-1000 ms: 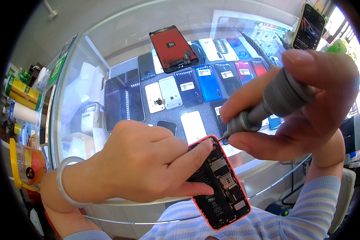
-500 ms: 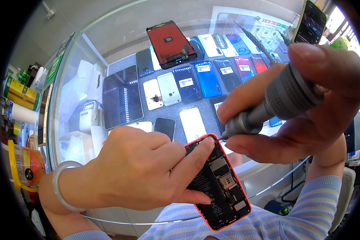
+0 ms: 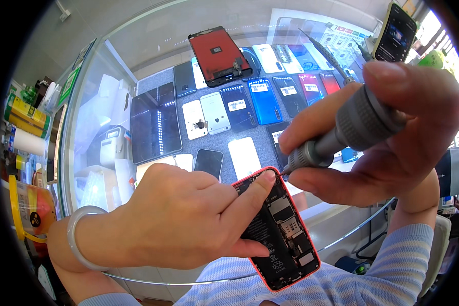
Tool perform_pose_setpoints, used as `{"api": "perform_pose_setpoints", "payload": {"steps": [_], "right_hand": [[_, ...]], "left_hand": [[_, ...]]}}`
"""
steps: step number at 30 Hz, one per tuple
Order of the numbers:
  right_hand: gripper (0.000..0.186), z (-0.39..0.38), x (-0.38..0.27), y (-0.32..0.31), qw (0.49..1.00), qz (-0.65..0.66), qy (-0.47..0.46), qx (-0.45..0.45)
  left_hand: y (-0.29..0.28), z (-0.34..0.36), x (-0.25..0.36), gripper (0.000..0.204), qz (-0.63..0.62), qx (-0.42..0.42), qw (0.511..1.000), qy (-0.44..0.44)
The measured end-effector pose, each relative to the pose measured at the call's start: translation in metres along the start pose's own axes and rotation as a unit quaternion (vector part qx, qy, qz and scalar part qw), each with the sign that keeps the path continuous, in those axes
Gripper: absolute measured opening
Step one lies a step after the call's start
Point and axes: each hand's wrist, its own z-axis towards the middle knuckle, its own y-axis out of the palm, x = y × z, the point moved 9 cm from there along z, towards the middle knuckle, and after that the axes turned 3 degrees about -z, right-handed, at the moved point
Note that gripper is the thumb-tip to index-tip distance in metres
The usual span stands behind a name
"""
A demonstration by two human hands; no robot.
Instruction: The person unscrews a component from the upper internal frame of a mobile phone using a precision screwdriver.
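My left hand (image 3: pixel 188 219) grips a smartphone (image 3: pixel 290 239) with a red frame, its inside exposed with the black battery, board and metal parts showing. The index finger presses at the top edge and the thumb lies across the battery. A bracelet circles that wrist. In my right hand (image 3: pixel 392 153) is a grey screwdriver (image 3: pixel 362 125) with a knurled barrel, its thin bit at the phone's top right corner beside my left index fingertip.
A glass display counter (image 3: pixel 104 76) holds rows of phones (image 3: pixel 265 102) and a tablet (image 3: pixel 155 122). On it are a red-backed screen part (image 3: pixel 214 66), tweezers (image 3: pixel 329 58) and a propped phone (image 3: pixel 392 33). Containers (image 3: pixel 30 117) and a yellow-rimmed jar (image 3: pixel 35 209) stand left.
Compared with a second ago, the phone and my left hand sit slightly higher and a little to the left. The screwdriver has shifted slightly, its bit still at the same corner.
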Motion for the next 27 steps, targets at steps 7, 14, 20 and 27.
{"api": "perform_pose_setpoints", "payload": {"steps": [7, 14, 20, 27], "right_hand": [[0.118, 0.002, 0.000, 0.001, 1.000, 0.000, -0.004, -0.008], [0.121, -0.001, 0.003, 0.006, 1.000, 0.001, -0.008, -0.029], [0.123, 0.006, 0.002, 0.004, 0.997, -0.016, -0.023, -0.066], [0.104, 0.017, 0.007, -0.001, 0.983, 0.156, -0.054, 0.074]], "left_hand": [[0.000, 0.000, 0.000, 0.055, -0.014, -0.007, 1.000, -0.008], [0.002, 0.000, 0.000, 0.057, -0.023, -0.015, 0.999, -0.018], [0.002, -0.001, -0.001, 0.070, -0.020, -0.001, 1.000, -0.023], [0.004, -0.002, -0.001, 0.076, -0.014, -0.012, 1.000, -0.022]]}}
